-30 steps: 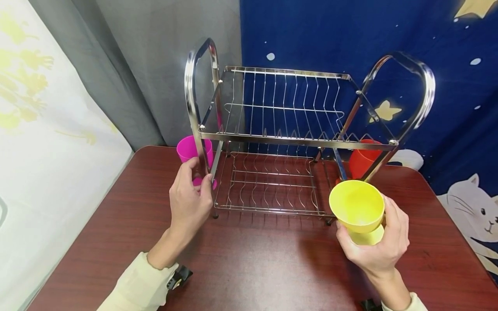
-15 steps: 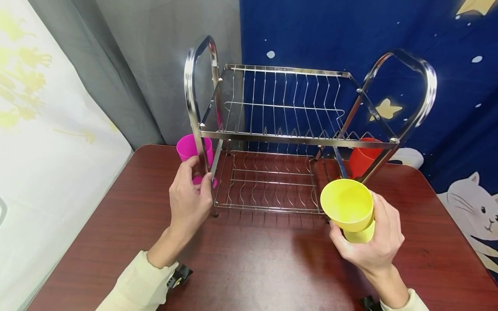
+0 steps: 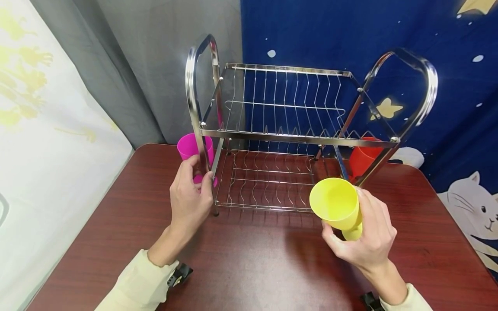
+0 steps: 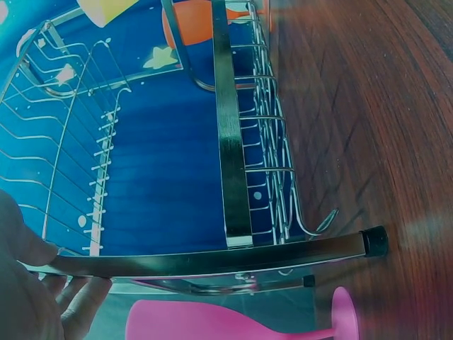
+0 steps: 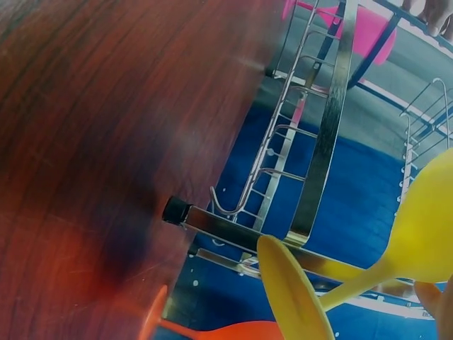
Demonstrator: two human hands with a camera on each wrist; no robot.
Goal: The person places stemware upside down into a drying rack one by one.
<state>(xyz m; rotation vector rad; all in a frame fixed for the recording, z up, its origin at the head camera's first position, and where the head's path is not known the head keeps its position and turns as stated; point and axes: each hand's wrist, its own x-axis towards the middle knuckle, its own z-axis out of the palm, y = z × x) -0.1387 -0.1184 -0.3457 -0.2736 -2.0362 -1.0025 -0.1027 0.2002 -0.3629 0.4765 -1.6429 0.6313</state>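
Observation:
A two-tier chrome dish rack (image 3: 299, 139) stands on the table. My left hand (image 3: 190, 196) grips its front left leg; in the left wrist view the thumb and fingers lie on both sides of that metal bar (image 4: 177, 266). My right hand (image 3: 371, 235) holds a yellow plastic goblet (image 3: 334, 203) by the bowl, in front of the rack's right end. The goblet's mouth tilts toward the head camera, and its stem and foot (image 5: 290, 294) show in the right wrist view. The rack's front right leg is partly hidden behind goblet and hand.
A pink goblet (image 3: 188, 146) stands just outside the rack's left side, partly behind my left hand. Outside the right side is a red goblet (image 3: 362, 157), partly covered by the rack leg. Grey and blue curtains (image 3: 288, 26) hang behind the brown table (image 3: 249, 263).
My right hand has moved left with the yellow goblet, which has tilted a little more. The left hand has stayed on the rack leg.

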